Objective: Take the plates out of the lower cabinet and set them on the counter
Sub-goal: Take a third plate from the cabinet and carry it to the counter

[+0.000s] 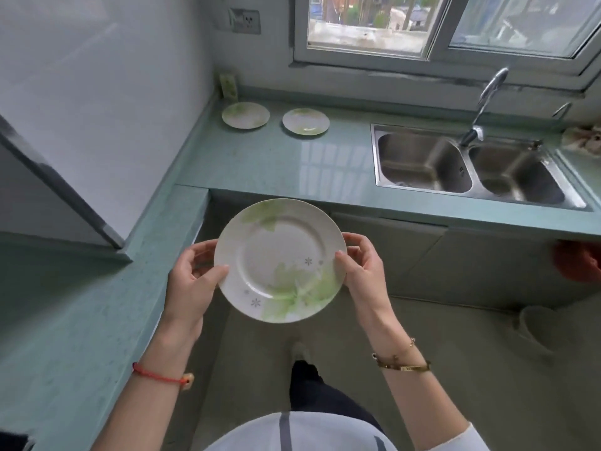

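In front of the counter edge, the left hand (192,275) and right hand (361,265) pinched opposite rims of a round white plate with green leaf print (280,260), thumbs on top. Two similar plates (245,115) (305,121) lay side by side on the pale green counter (260,157). The steel double sink (468,164) looked empty.

L grip (192,275) & R grip (361,265) hold plate (279,260) by rim.
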### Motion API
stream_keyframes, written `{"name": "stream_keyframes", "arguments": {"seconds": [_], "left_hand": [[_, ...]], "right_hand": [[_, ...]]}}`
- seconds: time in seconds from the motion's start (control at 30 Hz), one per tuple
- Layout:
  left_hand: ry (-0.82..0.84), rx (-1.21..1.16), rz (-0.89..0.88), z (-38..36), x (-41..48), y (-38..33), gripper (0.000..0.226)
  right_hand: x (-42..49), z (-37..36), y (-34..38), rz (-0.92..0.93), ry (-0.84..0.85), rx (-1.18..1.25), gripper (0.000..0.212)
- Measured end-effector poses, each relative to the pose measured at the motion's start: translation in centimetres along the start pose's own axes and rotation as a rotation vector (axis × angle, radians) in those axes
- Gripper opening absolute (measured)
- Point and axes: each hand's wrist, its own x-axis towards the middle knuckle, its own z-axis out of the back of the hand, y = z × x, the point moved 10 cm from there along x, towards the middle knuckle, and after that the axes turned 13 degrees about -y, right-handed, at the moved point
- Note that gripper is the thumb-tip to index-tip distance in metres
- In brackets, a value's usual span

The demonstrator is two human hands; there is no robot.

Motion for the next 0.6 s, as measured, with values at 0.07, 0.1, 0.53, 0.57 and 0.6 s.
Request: {"name": "stream_keyframes", "arguments": {"seconds": [0.07, 0.1, 0.53, 0.57, 0.6], "left_hand": [[-0.028, 0.003, 0.004, -2.1, 3.3, -0.8, 0.039], [-0.037, -0.004, 0.001, -3.1, 4.7, -1.3, 0.039], [-0.196, 0.041, 0.051, -9.1, 25.8, -2.9, 0.039], [-0.201, 0.059, 0.055, -9.4, 27.7, -2.7, 0.038], [-0.205, 0.075, 0.057, -9.7, 29.7, -2.5, 0.037]], "right_hand": [[3.9, -2.1, 1.0, -0.014, 0.023, -0.013, 0.025], [5.7, -3.1, 1.6, -0.010, 0.032, -0.020, 0.025], [25.0, -19.8, 4.0, 0.018, 0.144, -0.252, 0.028], [26.5, -21.3, 3.6, 0.012, 0.139, -0.272, 0.027], [27.9, -22.8, 3.1, 0.007, 0.130, -0.289, 0.024]]}}
